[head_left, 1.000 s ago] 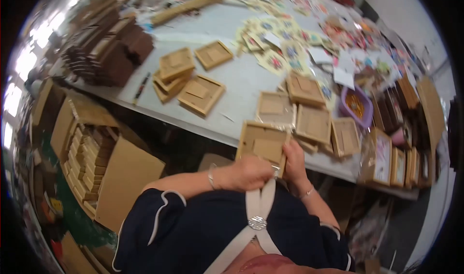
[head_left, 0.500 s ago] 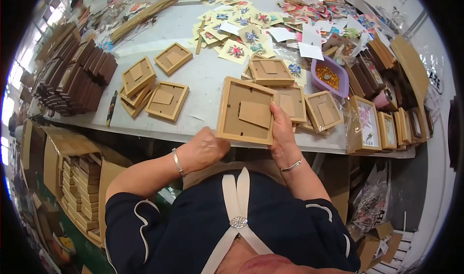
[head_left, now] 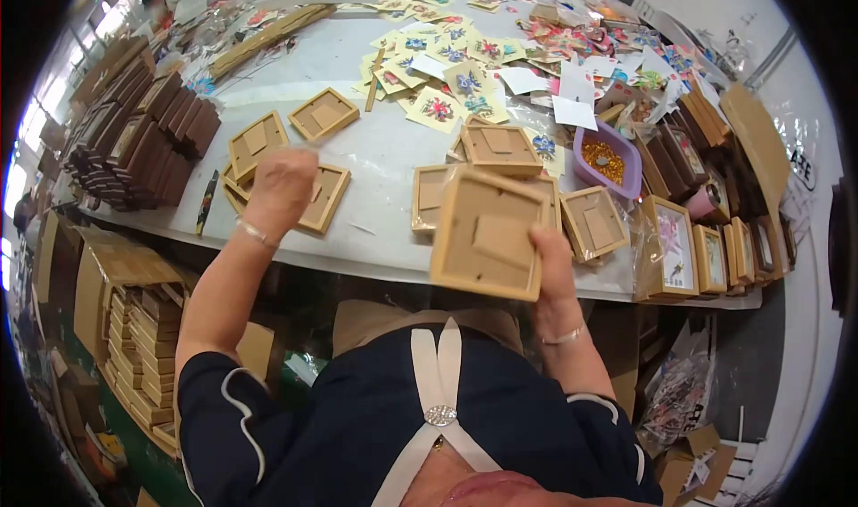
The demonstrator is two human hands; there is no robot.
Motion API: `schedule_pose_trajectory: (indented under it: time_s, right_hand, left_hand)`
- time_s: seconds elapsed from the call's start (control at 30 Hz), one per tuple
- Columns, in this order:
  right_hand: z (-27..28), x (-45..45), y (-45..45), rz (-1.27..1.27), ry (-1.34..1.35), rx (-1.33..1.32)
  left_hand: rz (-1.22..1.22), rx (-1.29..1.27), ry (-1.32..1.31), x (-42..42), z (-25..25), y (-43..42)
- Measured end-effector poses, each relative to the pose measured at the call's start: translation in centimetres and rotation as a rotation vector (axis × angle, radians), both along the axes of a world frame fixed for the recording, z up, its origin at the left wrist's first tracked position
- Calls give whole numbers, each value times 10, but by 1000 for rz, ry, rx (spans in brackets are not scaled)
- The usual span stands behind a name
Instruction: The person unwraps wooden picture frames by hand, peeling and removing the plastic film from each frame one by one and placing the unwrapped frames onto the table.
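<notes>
My right hand (head_left: 556, 261) grips the right edge of a light wooden photo frame (head_left: 487, 234), held with its brown backing up above the table's front edge. My left hand (head_left: 284, 185) is away from it on the left, over a small group of wooden frames (head_left: 329, 201), with its fingers curled together. Whatever is in those fingers is too small or blurred to make out. Under and beside the held frame lie more wooden frames (head_left: 500, 147), also backing up.
Dark brown frames (head_left: 147, 140) are stacked at the left, near a pen-like tool (head_left: 207, 203). Floral cards (head_left: 438, 106) spread across the table (head_left: 375, 167). A purple basket (head_left: 636, 172) holds small golden pieces. Upright frames (head_left: 670, 243) stand at the right. An open carton (head_left: 98, 297) sits below left.
My left hand has left the held frame's lower edge and moved up and left over the other frames. The held frame, still in my right hand, has shifted slightly right and down.
</notes>
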State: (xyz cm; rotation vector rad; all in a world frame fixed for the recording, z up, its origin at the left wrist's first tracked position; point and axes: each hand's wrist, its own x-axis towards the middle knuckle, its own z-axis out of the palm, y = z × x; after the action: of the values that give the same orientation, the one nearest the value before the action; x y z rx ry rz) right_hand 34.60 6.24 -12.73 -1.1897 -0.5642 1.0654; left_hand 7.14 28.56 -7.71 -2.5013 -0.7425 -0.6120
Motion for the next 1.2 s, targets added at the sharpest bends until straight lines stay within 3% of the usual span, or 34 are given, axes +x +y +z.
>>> schedule_pose_trajectory:
  time_s: [0.1,0.17,0.23,0.27,0.33,0.4,0.47,0.5,0.57,0.6,0.67,0.73,0.77,0.83,0.93,1.0,1.1,1.17,1.2]
  right_hand:
    - [5,-15,-1,28,81,77]
    - [11,-24,8,88,147,173]
    - [8,-32,9,45,119,206]
    - [6,-35,10,-6,91,238]
    - [0,-43,13,-87,41,304]
    - [-7,-47,10,-69,11,319]
    - [0,-34,7,84,58,221]
    - [3,-23,9,211,91,119]
    - [0,-3,21,275,124,319]
    - [4,1,27,291,128,327]
    - [19,4,36,580,-321,15]
    - [24,-2,39,714,-621,-89]
    - [24,-3,41,724,-625,-67]
    - [19,-5,39,519,-534,-52]
    - [28,-8,35,505,-664,-38]
    - [23,-3,31,362,-814,13]
    - [12,17,25,201,-926,-50]
    - [29,28,17,-25,-441,-123]
    - [30,27,18,23,-488,-124]
  left_hand:
    - [-56,1,-120,18,16,-29]
    - [-211,-402,-322,28,19,-42]
    - [-357,-1333,-668,39,-7,-48]
    - [-378,-1502,-609,46,-1,-62]
    - [-247,-1351,-539,52,-4,-89]
    - [-433,-1330,-689,58,-17,-97]
    - [-334,-1573,-723,55,-36,-100]
    - [-279,-1584,-674,51,-39,-99]
    - [-306,-1623,-490,49,-19,-98]
    - [-318,-1535,-266,51,-16,-94]
    - [-363,-1420,20,60,-6,-98]
    - [-308,-1343,122,69,-2,-104]
    - [-290,-1328,116,69,-6,-103]
    - [-422,-1353,-49,68,-18,-100]
    - [-408,-1466,-65,69,-17,-104]
    - [-429,-1414,22,71,-15,-100]
    - [-461,-1461,-46,70,-14,-96]
    - [-502,-1480,-30,71,-25,-91]
    - [-500,-1478,-33,74,-23,-90]
